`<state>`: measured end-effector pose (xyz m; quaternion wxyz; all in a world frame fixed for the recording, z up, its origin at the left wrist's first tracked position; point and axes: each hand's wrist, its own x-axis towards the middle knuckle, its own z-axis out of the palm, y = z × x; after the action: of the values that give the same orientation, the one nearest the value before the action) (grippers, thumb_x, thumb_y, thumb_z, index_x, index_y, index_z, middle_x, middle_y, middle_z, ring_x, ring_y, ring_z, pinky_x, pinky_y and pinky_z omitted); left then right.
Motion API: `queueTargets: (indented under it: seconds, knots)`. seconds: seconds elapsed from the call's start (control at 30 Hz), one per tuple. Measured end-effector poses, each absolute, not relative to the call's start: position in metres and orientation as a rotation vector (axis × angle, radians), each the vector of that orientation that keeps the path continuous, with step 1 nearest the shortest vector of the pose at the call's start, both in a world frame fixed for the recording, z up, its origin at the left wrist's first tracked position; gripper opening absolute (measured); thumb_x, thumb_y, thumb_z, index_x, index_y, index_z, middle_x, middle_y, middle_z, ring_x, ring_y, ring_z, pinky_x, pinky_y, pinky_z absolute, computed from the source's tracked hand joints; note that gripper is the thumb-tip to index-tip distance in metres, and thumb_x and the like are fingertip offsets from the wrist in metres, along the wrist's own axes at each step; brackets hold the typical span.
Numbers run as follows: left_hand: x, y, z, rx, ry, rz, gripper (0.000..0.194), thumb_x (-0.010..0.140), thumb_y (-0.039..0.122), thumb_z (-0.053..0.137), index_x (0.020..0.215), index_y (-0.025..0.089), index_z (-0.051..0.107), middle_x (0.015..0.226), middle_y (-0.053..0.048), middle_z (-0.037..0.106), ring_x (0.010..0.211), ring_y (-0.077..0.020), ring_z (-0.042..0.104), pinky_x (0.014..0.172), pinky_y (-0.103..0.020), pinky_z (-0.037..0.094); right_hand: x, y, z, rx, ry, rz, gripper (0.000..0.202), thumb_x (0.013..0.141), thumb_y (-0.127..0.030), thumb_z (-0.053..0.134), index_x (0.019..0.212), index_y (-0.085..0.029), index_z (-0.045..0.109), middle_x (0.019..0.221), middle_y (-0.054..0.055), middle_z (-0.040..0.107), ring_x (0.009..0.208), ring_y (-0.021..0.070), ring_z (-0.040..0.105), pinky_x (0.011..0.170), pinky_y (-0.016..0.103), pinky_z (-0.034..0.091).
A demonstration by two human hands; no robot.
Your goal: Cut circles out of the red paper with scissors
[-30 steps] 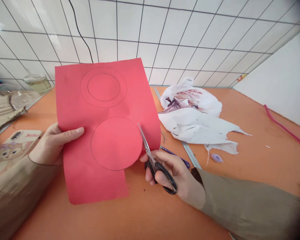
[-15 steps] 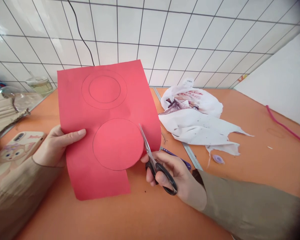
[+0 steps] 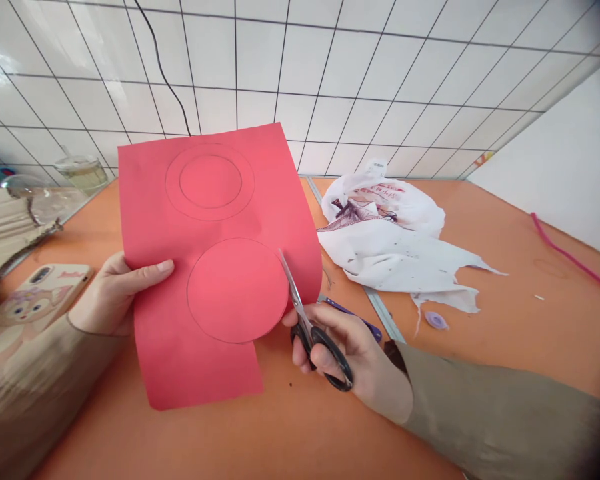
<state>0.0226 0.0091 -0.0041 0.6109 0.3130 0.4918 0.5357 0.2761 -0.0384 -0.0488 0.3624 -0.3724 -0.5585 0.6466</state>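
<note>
A red sheet of paper (image 3: 200,253) is held up off the table, bent at its right side. My left hand (image 3: 115,290) grips its left edge, thumb on top. Two circles, one inside the other, are drawn near the top; a larger circle lies below, its lower right edge cut along the line. My right hand (image 3: 350,353) is closed round the black handles of the scissors (image 3: 303,320). One blade lies over the paper at the right edge of the large circle; the other blade is mostly hidden.
On the orange table (image 3: 300,440), a white plastic bag (image 3: 395,253), a purple tape roll (image 3: 436,321) and a purple cutter (image 3: 370,327) are on the right. A phone (image 3: 40,300) and a glass (image 3: 83,173) are at left. A pink stick (image 3: 575,257) lies far right.
The lower part of the red paper has shifted slightly down and right. My hands keep the same holds, and the scissors have barely moved.
</note>
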Motion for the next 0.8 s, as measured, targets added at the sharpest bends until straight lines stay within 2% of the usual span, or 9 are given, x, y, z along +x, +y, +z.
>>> queueTargets:
  seconds: [0.8]
  knots:
    - [0.026, 0.0058, 0.0023, 0.698, 1.151, 1.248, 0.028, 0.061, 0.007, 0.066, 0.085, 0.019, 0.072, 0.073, -0.006, 0.074, 0.058, -0.0262, 0.068, 0.051, -0.036, 0.059, 0.2767, -0.0396, -0.05, -0.944, -1.446, 1.673, 0.048, 0.073, -0.055, 0.058, 0.097, -0.014, 0.049, 0.066, 0.002, 0.053, 0.056, 0.0116, 0.049, 0.048, 0.023, 0.037]
